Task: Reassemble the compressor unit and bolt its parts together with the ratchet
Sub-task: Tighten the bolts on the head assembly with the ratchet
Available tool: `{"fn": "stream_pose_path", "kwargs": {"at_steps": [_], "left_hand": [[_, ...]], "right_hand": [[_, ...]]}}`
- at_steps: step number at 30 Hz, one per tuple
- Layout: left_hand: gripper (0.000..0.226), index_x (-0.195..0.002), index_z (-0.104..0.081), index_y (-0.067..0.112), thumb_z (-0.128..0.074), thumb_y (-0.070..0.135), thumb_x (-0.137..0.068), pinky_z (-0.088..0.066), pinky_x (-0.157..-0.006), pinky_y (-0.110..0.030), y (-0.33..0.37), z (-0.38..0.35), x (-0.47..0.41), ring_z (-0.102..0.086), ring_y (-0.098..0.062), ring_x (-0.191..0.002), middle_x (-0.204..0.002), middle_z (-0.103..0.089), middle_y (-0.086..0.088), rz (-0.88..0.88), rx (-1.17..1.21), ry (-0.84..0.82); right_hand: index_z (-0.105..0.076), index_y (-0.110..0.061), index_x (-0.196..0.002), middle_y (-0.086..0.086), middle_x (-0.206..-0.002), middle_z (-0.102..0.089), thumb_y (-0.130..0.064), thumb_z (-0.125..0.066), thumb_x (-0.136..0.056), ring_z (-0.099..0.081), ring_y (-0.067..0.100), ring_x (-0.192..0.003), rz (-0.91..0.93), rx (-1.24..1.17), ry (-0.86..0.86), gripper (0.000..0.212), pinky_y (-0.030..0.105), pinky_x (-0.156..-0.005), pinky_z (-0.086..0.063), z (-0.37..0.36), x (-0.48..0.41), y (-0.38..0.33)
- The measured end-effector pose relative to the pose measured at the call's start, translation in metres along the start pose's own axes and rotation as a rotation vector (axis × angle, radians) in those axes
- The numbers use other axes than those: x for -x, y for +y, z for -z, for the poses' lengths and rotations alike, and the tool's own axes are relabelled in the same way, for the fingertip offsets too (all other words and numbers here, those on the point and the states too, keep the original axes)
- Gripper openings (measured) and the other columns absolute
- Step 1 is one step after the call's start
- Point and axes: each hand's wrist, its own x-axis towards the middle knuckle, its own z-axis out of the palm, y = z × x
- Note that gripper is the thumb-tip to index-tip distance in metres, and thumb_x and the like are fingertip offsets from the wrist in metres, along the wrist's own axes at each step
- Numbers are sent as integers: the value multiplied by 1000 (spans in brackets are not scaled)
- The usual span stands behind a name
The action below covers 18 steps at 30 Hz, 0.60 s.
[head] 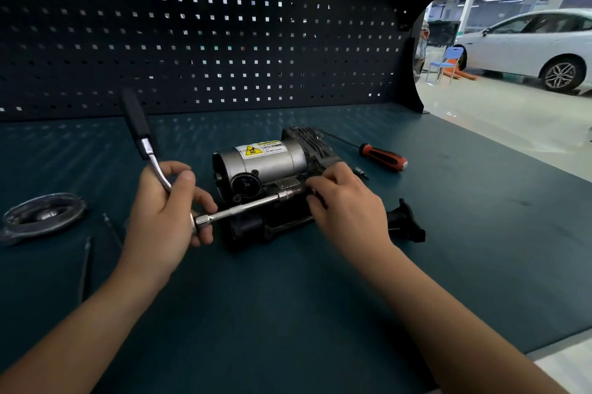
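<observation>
The compressor unit (266, 163), a silver motor cylinder with a yellow warning label on a black body, lies in the middle of the dark green bench. My left hand (166, 201) grips the ratchet (141, 134) at its head, the black handle pointing up and to the left. A chrome extension bar (243, 208) runs from the ratchet head rightwards into the compressor's front side. My right hand (346, 198) rests on the compressor's right end, fingers closed around the far tip of the extension; the bolt itself is hidden.
A red and black screwdriver (382, 156) and a small bit (362, 173) lie behind my right hand. A loose black bracket (407, 224) sits to the right. A round metal dish (41, 217) and thin rods (86, 265) lie at the left. A pegboard (205, 34) backs the bench.
</observation>
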Motion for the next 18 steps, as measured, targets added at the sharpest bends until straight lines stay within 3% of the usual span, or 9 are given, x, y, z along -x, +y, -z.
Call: {"fn": "stream_pose_path", "kwargs": {"at_steps": [3,5,15,18], "left_hand": [[21,-82,-39,30,-35,19,-99,-32,-32,-13,7,4,-4,-45,-11,-29,-52,-60,7,23,41,55],[21,-82,-39,31,-35,20,-100,-33,-32,-13,8,6,-5,-45,-11,-29,-51,-60,7,37,51,71],[20,-82,-39,31,-36,21,-99,-33,-32,-14,12,6,-3,-45,-12,-29,-52,-60,8,89,42,25],[20,-83,-39,31,-35,20,-99,-32,-32,-14,13,7,-2,-45,-12,-29,-52,-60,7,92,39,16]], "right_hand": [[-68,-5,-67,10,-72,-60,-1,-82,-56,-59,28,-60,123,176,59,18,23,-45,-36,-1,-1,1],[-65,-7,-61,8,-65,-59,-1,-86,-47,-58,26,-53,171,229,89,25,21,-43,-39,-1,-2,2],[-63,-17,-56,-1,-67,-59,-13,-84,-47,-56,18,-57,391,454,16,23,21,-50,-34,10,-20,2],[-69,-24,-82,-2,-94,-60,-21,-71,-71,-57,16,-81,369,550,-87,12,25,-61,-32,12,-30,2]]}}
